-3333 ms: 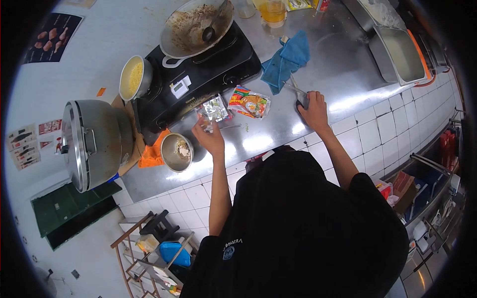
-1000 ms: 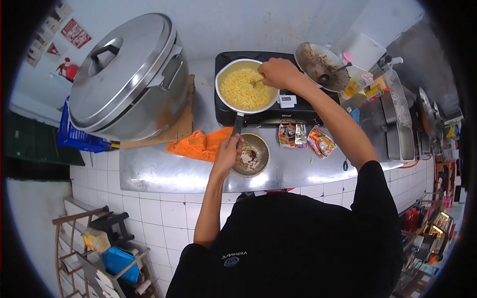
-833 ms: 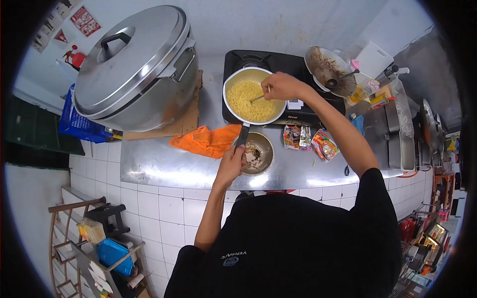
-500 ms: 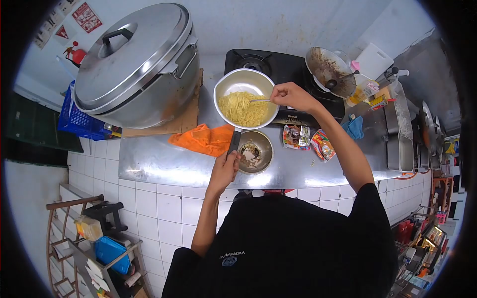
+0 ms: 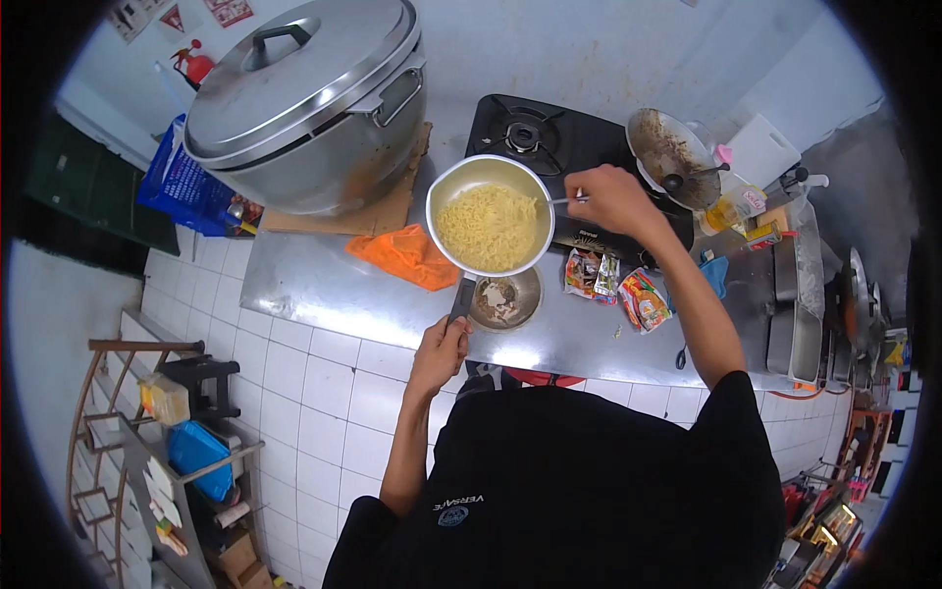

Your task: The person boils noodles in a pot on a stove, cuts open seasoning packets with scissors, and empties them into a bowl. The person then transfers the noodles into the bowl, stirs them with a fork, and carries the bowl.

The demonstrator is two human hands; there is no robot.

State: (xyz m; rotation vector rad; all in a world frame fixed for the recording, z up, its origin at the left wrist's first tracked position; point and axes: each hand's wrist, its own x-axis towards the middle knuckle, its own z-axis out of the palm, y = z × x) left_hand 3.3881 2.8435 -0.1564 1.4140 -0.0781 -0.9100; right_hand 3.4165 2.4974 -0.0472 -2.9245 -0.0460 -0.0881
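My left hand [image 5: 440,355] grips the dark handle of a saucepan [image 5: 442,177], holding it above the steel counter. Yellow noodles [image 5: 483,228] fill the pan's lower part. My right hand [image 5: 613,199] is closed on a thin metal utensil [image 5: 566,201], which reaches over the pan's right rim; its head is hidden. Under the pan's near edge sits a metal bowl [image 5: 528,306] with pale powder and dark seasoning in it, partly covered by the pan. Opened seasoning or noodle packets [image 5: 591,273] lie to the right of the bowl.
A black gas stove [image 5: 579,147] stands behind the pan, with a stained wok [image 5: 653,147] and ladle on its right burner. A huge lidded pot [image 5: 324,167] occupies the left, near an orange cloth [image 5: 404,257]. Oil bottle [image 5: 731,208] and blue cloth [image 5: 713,275] lie right.
The view has shifted. The saucepan has come slightly nearer to me and covers more of the bowl. My right hand has moved right, and less of the utensil shows inside the pan.
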